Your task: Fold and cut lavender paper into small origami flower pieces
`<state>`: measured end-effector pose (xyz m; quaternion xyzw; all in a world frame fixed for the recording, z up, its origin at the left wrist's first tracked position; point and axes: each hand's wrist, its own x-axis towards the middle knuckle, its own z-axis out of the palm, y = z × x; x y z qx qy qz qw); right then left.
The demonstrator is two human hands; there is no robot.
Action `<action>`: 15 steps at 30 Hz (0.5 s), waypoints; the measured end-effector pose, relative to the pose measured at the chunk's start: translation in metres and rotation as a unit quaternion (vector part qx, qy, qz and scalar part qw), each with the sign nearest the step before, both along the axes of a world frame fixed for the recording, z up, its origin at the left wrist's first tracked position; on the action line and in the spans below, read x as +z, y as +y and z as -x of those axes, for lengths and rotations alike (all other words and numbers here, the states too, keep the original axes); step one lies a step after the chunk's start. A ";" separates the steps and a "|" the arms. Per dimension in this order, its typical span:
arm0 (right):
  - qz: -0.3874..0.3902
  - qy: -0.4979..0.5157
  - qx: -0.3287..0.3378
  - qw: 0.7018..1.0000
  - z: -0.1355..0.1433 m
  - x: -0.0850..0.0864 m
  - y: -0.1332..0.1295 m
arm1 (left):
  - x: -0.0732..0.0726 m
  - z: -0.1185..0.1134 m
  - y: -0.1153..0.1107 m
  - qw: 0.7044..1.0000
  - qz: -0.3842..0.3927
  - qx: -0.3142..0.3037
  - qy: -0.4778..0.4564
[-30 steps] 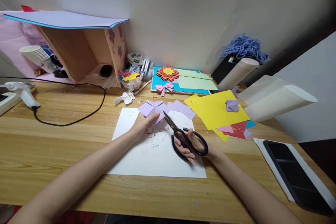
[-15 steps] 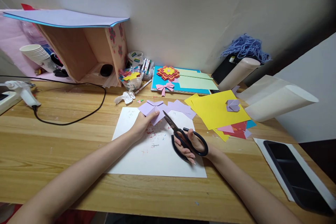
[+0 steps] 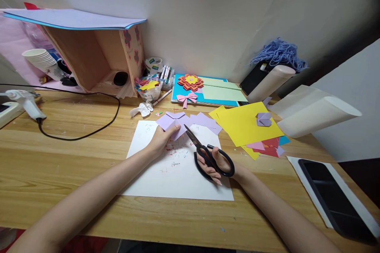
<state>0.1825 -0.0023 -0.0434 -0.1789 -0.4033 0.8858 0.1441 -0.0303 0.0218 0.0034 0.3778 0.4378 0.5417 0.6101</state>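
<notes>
My left hand [image 3: 162, 140] pinches a folded piece of lilac paper [image 3: 170, 120], its thumb lying on top and the other fingers hidden beneath. My right hand [image 3: 213, 165] has its fingers through the black handles of a pair of scissors [image 3: 192, 138]. The blades point up and left, tips close to the lilac paper's right edge and slightly apart. Below both hands lies a white sheet [image 3: 154, 184] with coloured marks. Another lilac paper piece [image 3: 206, 122] rests just beyond the scissors.
Yellow paper [image 3: 240, 126] carries a small folded lilac shape [image 3: 263, 119], with coloured scraps [image 3: 268, 147] beside it. A paper flower [image 3: 190, 82] and pink bow [image 3: 187, 99] lie at the back. A glue gun [image 3: 25, 102] with its cord stands left; a black phone-like slab [image 3: 332, 197] lies right.
</notes>
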 end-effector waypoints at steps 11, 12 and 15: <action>-0.007 -0.014 -0.026 1.000 0.000 0.003 -0.003 | 0.002 0.000 -0.001 1.000 0.010 -0.004 0.000; -0.008 -0.014 -0.026 1.000 0.000 0.003 -0.003 | 0.002 0.000 -0.001 1.000 0.009 -0.005 0.000; -0.012 -0.010 -0.032 0.999 0.000 0.004 -0.004 | 0.003 0.000 -0.001 1.000 0.009 -0.009 -0.002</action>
